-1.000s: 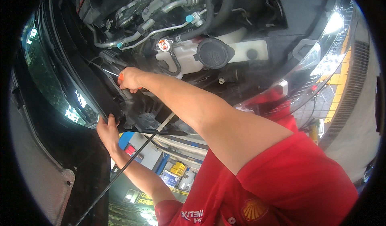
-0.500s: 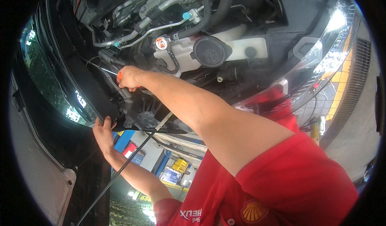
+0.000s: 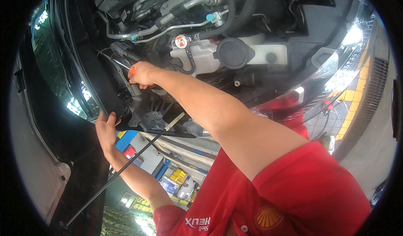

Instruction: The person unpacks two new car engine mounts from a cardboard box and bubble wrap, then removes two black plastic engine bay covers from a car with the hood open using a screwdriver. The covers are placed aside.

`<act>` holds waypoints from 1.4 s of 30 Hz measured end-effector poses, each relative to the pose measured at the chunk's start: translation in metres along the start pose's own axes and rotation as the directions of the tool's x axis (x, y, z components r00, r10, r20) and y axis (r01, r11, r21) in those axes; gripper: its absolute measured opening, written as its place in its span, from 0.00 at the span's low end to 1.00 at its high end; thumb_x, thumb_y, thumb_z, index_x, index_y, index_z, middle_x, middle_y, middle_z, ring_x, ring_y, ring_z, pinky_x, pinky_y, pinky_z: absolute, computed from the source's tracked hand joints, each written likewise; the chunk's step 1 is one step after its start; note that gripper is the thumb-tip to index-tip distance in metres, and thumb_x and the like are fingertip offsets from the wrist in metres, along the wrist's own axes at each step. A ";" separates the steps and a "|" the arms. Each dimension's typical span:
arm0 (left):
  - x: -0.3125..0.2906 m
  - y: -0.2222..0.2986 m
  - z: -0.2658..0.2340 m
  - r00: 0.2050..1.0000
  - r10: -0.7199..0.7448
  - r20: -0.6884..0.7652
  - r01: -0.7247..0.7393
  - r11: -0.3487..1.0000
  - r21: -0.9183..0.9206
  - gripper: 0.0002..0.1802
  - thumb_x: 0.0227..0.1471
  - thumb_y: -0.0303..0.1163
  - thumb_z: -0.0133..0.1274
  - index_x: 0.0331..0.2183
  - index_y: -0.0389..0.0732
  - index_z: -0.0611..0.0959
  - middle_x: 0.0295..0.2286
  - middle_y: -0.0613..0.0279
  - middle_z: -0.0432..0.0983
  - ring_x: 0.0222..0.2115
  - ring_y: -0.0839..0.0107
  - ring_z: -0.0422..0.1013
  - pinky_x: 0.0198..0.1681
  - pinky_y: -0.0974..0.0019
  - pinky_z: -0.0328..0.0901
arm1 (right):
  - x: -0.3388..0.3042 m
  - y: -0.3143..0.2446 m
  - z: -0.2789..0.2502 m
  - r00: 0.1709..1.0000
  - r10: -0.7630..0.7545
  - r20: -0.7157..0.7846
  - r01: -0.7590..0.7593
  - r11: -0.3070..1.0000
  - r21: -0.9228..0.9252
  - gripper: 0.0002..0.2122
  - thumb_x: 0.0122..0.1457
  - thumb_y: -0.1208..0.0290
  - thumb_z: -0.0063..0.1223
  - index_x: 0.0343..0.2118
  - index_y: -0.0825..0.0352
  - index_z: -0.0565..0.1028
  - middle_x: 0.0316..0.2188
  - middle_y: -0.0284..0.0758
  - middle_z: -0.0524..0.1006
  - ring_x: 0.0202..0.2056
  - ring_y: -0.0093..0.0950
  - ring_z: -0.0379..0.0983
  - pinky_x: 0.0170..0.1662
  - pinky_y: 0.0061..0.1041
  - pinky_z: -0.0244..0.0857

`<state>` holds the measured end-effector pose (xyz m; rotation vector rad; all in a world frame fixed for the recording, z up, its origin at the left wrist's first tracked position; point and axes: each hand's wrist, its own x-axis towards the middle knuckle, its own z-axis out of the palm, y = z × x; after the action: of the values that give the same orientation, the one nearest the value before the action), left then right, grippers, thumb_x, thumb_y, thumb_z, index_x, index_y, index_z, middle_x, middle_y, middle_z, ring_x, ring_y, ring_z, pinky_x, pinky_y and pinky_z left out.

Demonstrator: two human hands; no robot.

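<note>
My right hand [image 3: 145, 75] is closed around the orange handle [image 3: 132, 70] of a screwdriver, and its thin metal shaft [image 3: 121, 63] points away to the upper left, over the black cowl panel [image 3: 94, 64] below the windshield. Where the shaft's tip meets the panel is hard to make out. At the panel's near end, my left hand [image 3: 107, 129] pinches the edge, thumb and fingers on either side of it; part of its grip is hidden.
A hood prop rod [image 3: 126, 166] slants past my left forearm. Beyond my right arm lie a white reservoir [image 3: 201, 56] with a large black cap [image 3: 233, 53], and metal pipes [image 3: 168, 18]. The raised hood [image 3: 31, 169] is at the left, a headlight [image 3: 329, 66] at the right.
The view has shifted, so the engine parts sit slightly farther right in it. Both hands keep their places, the right on the screwdriver and the left at the panel's edge.
</note>
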<state>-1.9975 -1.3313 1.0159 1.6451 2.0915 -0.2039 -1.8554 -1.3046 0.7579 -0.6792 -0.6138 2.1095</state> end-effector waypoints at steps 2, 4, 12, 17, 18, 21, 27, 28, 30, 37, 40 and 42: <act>0.001 -0.001 0.000 1.000 0.012 0.000 -0.012 1.000 -0.012 0.16 0.69 0.27 0.53 0.53 0.32 0.84 0.43 0.63 0.84 0.41 0.74 0.79 0.46 0.65 0.78 | 0.004 0.003 0.001 1.000 0.027 -0.014 -0.028 1.000 -0.005 0.12 0.64 0.71 0.68 0.48 0.67 0.82 0.34 0.39 0.86 0.29 0.30 0.86 0.31 0.32 0.82; 0.001 -0.001 0.001 0.999 0.034 0.017 -0.033 0.998 -0.051 0.15 0.69 0.28 0.54 0.51 0.31 0.84 0.42 0.62 0.85 0.39 0.74 0.80 0.45 0.65 0.78 | 0.007 0.006 0.001 1.000 -0.012 -0.003 0.012 1.000 -0.006 0.13 0.63 0.71 0.68 0.49 0.67 0.82 0.34 0.39 0.86 0.29 0.30 0.86 0.31 0.32 0.81; 0.000 0.003 0.005 0.999 0.031 -0.007 -0.031 0.999 0.036 0.13 0.66 0.25 0.54 0.49 0.29 0.84 0.38 0.63 0.84 0.38 0.78 0.76 0.42 0.70 0.72 | 0.008 0.006 -0.001 1.000 0.007 0.023 -0.007 1.000 -0.002 0.13 0.64 0.69 0.67 0.49 0.68 0.81 0.33 0.41 0.86 0.28 0.29 0.85 0.31 0.32 0.81; -0.001 0.002 0.012 0.995 0.099 -0.026 -0.100 0.994 -0.038 0.14 0.64 0.26 0.54 0.47 0.29 0.85 0.35 0.65 0.84 0.34 0.78 0.75 0.40 0.68 0.71 | 0.002 0.003 0.000 0.999 -0.025 0.031 0.026 0.999 -0.040 0.15 0.66 0.69 0.66 0.52 0.70 0.81 0.35 0.38 0.85 0.26 0.28 0.81 0.31 0.30 0.80; -0.002 0.003 0.012 0.996 0.085 -0.033 -0.087 0.995 -0.056 0.14 0.63 0.27 0.54 0.47 0.29 0.85 0.34 0.65 0.84 0.33 0.78 0.75 0.39 0.67 0.71 | 0.001 0.002 0.000 1.000 -0.010 0.006 0.010 0.999 -0.041 0.15 0.66 0.69 0.66 0.52 0.70 0.81 0.35 0.38 0.85 0.25 0.27 0.81 0.31 0.29 0.79; -0.004 0.006 0.014 0.983 0.157 -0.100 -0.153 0.987 0.049 0.14 0.61 0.29 0.55 0.44 0.30 0.86 0.28 0.64 0.82 0.29 0.78 0.74 0.36 0.66 0.71 | -0.003 -0.004 0.003 0.999 0.027 -0.029 -0.027 1.000 -0.003 0.15 0.65 0.70 0.66 0.52 0.69 0.81 0.35 0.36 0.84 0.27 0.27 0.81 0.32 0.29 0.79; -0.013 0.005 0.020 0.948 0.217 -0.234 -0.164 0.960 0.225 0.17 0.56 0.36 0.57 0.41 0.33 0.87 0.27 0.39 0.82 0.31 0.45 0.82 0.38 0.51 0.72 | -0.020 -0.034 0.018 0.961 0.012 -0.275 -0.040 0.995 -0.095 0.12 0.66 0.77 0.55 0.51 0.68 0.79 0.43 0.38 0.86 0.31 0.26 0.81 0.35 0.30 0.81; -0.012 0.004 0.021 0.935 0.250 -0.253 -0.182 0.947 0.265 0.16 0.57 0.36 0.58 0.41 0.33 0.87 0.26 0.41 0.82 0.29 0.47 0.81 0.36 0.53 0.71 | -0.024 -0.040 0.023 0.957 0.004 -0.291 -0.022 0.998 -0.058 0.13 0.66 0.77 0.54 0.53 0.69 0.78 0.44 0.38 0.86 0.32 0.27 0.81 0.36 0.30 0.81; -0.011 0.000 0.025 0.886 0.356 -0.296 -0.254 0.909 0.331 0.16 0.58 0.36 0.59 0.41 0.33 0.86 0.24 0.44 0.81 0.26 0.51 0.80 0.33 0.56 0.71 | -0.035 -0.046 0.037 0.981 -0.016 -0.195 0.013 1.000 -0.020 0.15 0.66 0.76 0.56 0.55 0.70 0.76 0.46 0.39 0.85 0.32 0.28 0.81 0.37 0.31 0.81; -0.021 -0.012 0.048 0.800 0.381 -0.464 -0.240 0.911 0.335 0.20 0.57 0.45 0.56 0.44 0.43 0.89 0.36 0.42 0.85 0.42 0.40 0.80 0.46 0.43 0.75 | -0.065 -0.050 0.074 0.999 0.005 -0.033 -0.004 0.999 0.035 0.19 0.65 0.74 0.62 0.57 0.71 0.73 0.44 0.40 0.81 0.36 0.32 0.81 0.38 0.32 0.81; -0.027 -0.015 0.057 0.792 0.326 -0.516 -0.189 0.935 0.302 0.16 0.54 0.41 0.59 0.40 0.43 0.91 0.37 0.43 0.87 0.41 0.42 0.83 0.47 0.44 0.76 | -0.064 -0.043 0.074 1.000 0.017 -0.016 -0.016 0.999 0.036 0.16 0.64 0.75 0.61 0.54 0.70 0.75 0.41 0.38 0.81 0.36 0.29 0.81 0.37 0.28 0.78; -0.029 -0.015 0.060 0.809 0.307 -0.501 -0.194 0.944 0.266 0.17 0.55 0.43 0.58 0.42 0.46 0.91 0.38 0.45 0.87 0.43 0.44 0.83 0.49 0.44 0.76 | -0.059 -0.036 0.073 0.997 -0.006 0.078 0.003 0.999 0.046 0.07 0.64 0.77 0.56 0.44 0.67 0.77 0.34 0.35 0.80 0.31 0.28 0.79 0.32 0.25 0.73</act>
<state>-1.9908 -1.3846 0.9737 2.2996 2.2568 0.1646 -1.8519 -1.3469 0.8494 -0.5712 -0.6071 2.1478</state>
